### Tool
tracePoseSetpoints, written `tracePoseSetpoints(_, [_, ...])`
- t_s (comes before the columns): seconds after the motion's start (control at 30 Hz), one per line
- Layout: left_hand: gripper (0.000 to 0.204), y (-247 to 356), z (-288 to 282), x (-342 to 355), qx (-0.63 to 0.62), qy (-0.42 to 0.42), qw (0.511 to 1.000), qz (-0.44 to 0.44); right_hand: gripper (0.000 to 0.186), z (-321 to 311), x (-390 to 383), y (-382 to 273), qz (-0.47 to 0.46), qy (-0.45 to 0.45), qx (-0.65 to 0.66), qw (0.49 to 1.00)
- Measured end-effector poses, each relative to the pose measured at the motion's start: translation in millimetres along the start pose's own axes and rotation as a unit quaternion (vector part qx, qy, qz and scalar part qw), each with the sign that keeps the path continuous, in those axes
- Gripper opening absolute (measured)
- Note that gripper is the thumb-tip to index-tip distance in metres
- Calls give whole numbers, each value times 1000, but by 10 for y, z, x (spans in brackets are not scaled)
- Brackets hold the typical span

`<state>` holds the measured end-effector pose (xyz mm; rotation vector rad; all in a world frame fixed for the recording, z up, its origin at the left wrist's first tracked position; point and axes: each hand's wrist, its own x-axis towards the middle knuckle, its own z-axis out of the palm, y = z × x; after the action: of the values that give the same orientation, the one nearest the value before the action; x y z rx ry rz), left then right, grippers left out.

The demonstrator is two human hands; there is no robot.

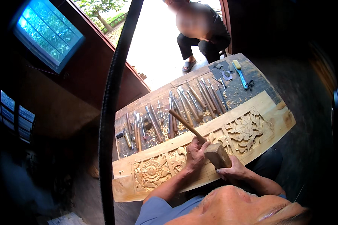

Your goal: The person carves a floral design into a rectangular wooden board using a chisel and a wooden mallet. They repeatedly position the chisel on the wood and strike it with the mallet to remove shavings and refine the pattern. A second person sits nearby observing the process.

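Note:
I hold a wooden mallet (218,156) over the carved board (123,184). Its block-shaped head is near me, and its handle slants up and away to the left. My left hand (195,153) is closed around the handle close to the head. Against the lower end of the head, my right hand (234,169) has its fingers curled on it. Under the mallet, the pale board carries framed panels of relief: a round flower (151,170) on the left and a leafy flower (245,129) on the right. My hands and the mallet partly cover the middle panels.
Several carving chisels (184,103) lie in a row beyond the board on the dark workbench (169,88), among wood shavings. A blue-handled brush (241,75) rests at the far right. A person (210,37) sits by the bright doorway. A dark strap (110,101) crosses the left side.

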<state>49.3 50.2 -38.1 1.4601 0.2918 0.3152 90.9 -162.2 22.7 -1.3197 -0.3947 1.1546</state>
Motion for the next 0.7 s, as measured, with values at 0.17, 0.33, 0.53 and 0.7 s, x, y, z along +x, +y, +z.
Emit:
tracePoseSetpoints(0.17, [13, -58, 62, 37, 34, 17, 998, 41, 40, -100, -26, 53, -12, 20, 75, 997])
tracePoseSetpoints(0.33, [10, 105, 107, -55, -57, 15, 997, -45, 46, -253, 4, -235, -71, 98, 158, 980])
tracePoseSetpoints(0.53, [12, 36, 111, -72, -36, -17, 999, -19, 44, -642, 199, -656, -116, 133, 166, 970])
tracePoseSetpoints(0.7, [14, 100, 129, -50, -67, -12, 997, -42, 44, -710, 376, -795, -79, 169, 178, 966])
